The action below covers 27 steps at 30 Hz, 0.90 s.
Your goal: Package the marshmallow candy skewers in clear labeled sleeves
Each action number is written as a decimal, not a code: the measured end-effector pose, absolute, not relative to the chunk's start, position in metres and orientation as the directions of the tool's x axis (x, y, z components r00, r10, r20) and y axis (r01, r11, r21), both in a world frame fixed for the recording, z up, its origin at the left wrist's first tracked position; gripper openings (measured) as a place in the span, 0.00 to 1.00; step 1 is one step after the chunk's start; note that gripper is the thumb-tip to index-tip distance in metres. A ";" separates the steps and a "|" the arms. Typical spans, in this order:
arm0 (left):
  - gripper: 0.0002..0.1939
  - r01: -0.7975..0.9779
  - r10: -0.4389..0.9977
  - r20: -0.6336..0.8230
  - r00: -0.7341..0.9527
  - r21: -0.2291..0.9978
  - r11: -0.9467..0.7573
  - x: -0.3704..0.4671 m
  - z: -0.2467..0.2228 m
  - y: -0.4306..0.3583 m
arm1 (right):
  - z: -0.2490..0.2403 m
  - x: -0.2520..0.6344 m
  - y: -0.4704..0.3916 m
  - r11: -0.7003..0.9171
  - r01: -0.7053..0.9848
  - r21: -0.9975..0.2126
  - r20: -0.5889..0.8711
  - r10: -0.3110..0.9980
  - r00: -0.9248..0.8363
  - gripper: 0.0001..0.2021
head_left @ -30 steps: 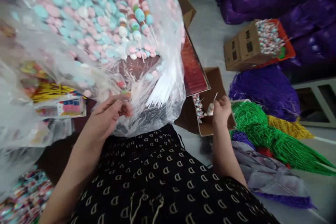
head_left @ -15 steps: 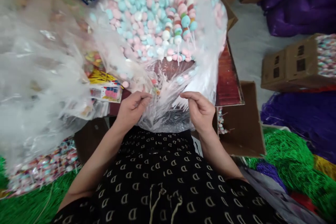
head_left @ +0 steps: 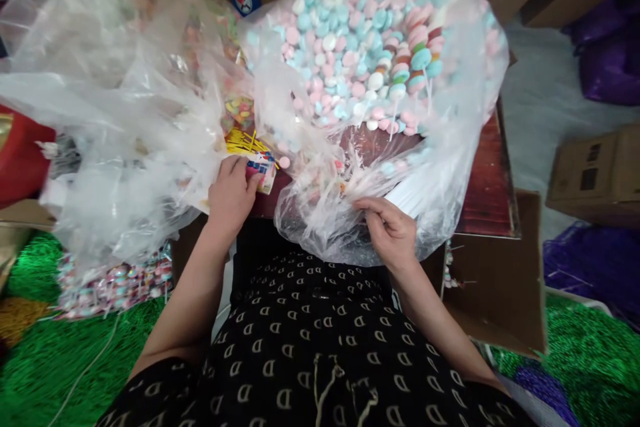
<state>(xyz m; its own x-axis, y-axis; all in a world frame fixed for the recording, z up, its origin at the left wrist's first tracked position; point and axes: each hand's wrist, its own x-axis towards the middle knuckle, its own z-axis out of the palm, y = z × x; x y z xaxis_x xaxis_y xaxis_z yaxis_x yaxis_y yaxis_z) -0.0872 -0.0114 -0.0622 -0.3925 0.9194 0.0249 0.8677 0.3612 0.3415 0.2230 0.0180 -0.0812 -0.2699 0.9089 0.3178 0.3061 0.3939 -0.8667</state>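
My left hand lies over the edge of a stack of small printed packets, its fingers bent a little and the thumb apart. Yellow twist ties lie just beyond its fingertips. In front of me, my right hand is closed, thumb and index finger near each other, over the near part of a clear plastic bag. Whatever it may pinch is too small to make out. Pink, blue and white round candies fill the bag's far part, with candy skewers resting on them. White sticks lie nearer.
Crumpled clear bags are heaped on the left. The dark red table ends at the right, above an open cardboard box. Green shredded strands cover the floor at lower left. A carton stands farther right.
My left hand has moved left, from the bag's near edge to the printed packets, and its fingers have opened out. My right hand stays closed over the bag. The view has shifted left.
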 end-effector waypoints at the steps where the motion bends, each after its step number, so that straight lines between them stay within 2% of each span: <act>1: 0.17 0.865 0.918 0.010 -0.398 0.337 0.371 -0.088 -0.062 -0.010 | -0.081 0.222 0.018 0.392 0.304 -0.868 0.317 0.910 -0.267 0.15; 7: 0.07 0.852 0.898 0.043 -0.438 0.338 0.399 -0.092 -0.065 -0.005 | -0.086 0.217 0.018 0.400 0.280 -0.873 0.329 0.905 -0.269 0.15; 10: 0.07 0.843 0.887 0.072 -0.456 0.357 0.404 -0.096 -0.069 -0.003 | -0.090 0.218 0.018 0.418 0.270 -0.868 0.345 0.896 -0.279 0.15; 12: 0.08 0.828 0.879 0.102 -0.465 0.401 0.392 -0.099 -0.069 -0.004 | -0.090 0.219 0.018 0.416 0.268 -0.869 0.343 0.897 -0.279 0.15; 15: 0.08 0.780 0.858 0.205 -0.471 0.552 0.296 -0.096 -0.066 -0.006 | -0.084 0.218 0.018 0.376 0.238 -0.896 0.310 0.911 -0.273 0.14; 18: 0.09 0.695 0.825 0.338 -0.454 0.713 0.090 -0.076 -0.057 -0.011 | -0.071 0.207 0.019 0.214 0.091 -0.973 0.181 0.943 -0.279 0.11; 20: 0.09 0.634 0.819 0.393 -0.417 0.772 -0.047 -0.053 -0.051 -0.014 | -0.061 0.192 0.021 0.049 -0.049 -0.998 0.064 0.933 -0.355 0.11; 23: 0.08 0.615 0.866 0.429 -0.255 0.764 -0.197 -0.017 -0.048 -0.014 | -0.052 0.168 0.025 -0.153 -0.172 -0.973 -0.045 0.859 -0.509 0.21; 25: 0.09 0.652 0.860 0.488 -0.150 0.703 -0.285 0.000 -0.050 -0.011 | -0.052 0.155 0.027 -0.229 -0.215 -0.949 -0.094 0.861 -0.500 0.25; 27: 0.10 0.662 0.855 0.513 -0.082 0.669 -0.337 0.006 -0.054 -0.009 | -0.054 0.149 0.028 -0.281 -0.262 -0.923 -0.143 0.883 -0.447 0.25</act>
<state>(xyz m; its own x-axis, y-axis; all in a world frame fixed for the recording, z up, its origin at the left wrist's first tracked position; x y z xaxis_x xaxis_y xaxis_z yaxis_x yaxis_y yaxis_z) 0.0063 -0.0088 -0.0537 -0.0824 0.8546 0.5126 0.6622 -0.3375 0.6691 0.1492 0.0280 -0.0543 -0.4466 0.8833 -0.1426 -0.2621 -0.2815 -0.9231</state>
